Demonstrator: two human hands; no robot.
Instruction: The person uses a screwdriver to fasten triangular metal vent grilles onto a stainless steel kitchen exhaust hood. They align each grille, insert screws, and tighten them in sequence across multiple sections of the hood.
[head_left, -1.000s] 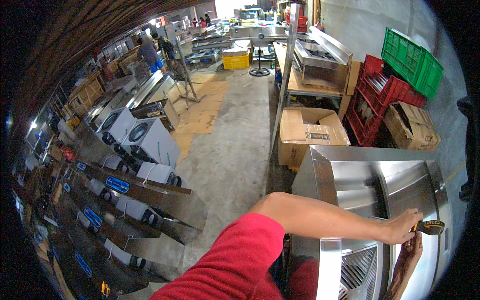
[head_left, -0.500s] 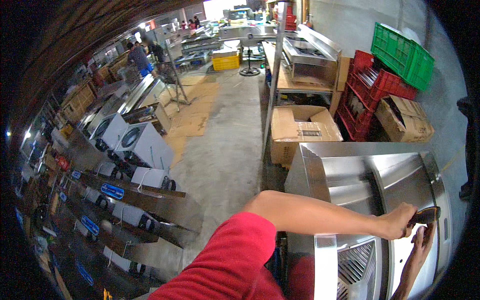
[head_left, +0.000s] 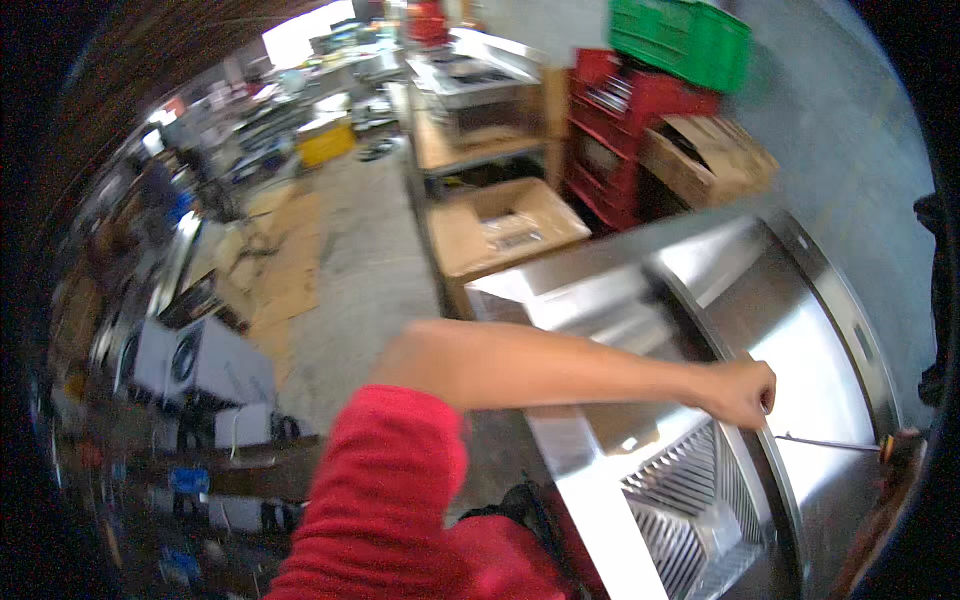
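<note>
The hands are apart, both over the steel hood (head_left: 800, 320). The left hand (head_left: 738, 392) is curled into a fist above the hood's dividing strip, its bare forearm reaching across from a red sleeve (head_left: 385, 470). Whether something small is inside that fist, I cannot tell. The right hand (head_left: 903, 462), dark and blurred at the rim of the view, is wrapped round the handle of a screwdriver (head_left: 830, 443). The screwdriver's thin shaft points left from the right hand over the bright panel, its tip near the left hand, on the side closer to the person.

Closer to the person than the left hand, and a little to its left, slats (head_left: 680, 468) are set in the hood. Beyond the left forearm stands an open carton (head_left: 465, 245), just past the hood's far edge. Farther beyond the left hand are stacked red crates (head_left: 600, 150), a green crate (head_left: 685, 45) on top of them, and a brown box (head_left: 715, 165) beside them. Past the carton, a stove (head_left: 490, 105) sits on a table (head_left: 432, 150). Well to the left of both hands, white machines (head_left: 230, 365) stand beyond the sleeve, with cardboard sheets (head_left: 290, 280) on the floor (head_left: 370, 250) near them and a yellow crate (head_left: 327, 147) farther away.
</note>
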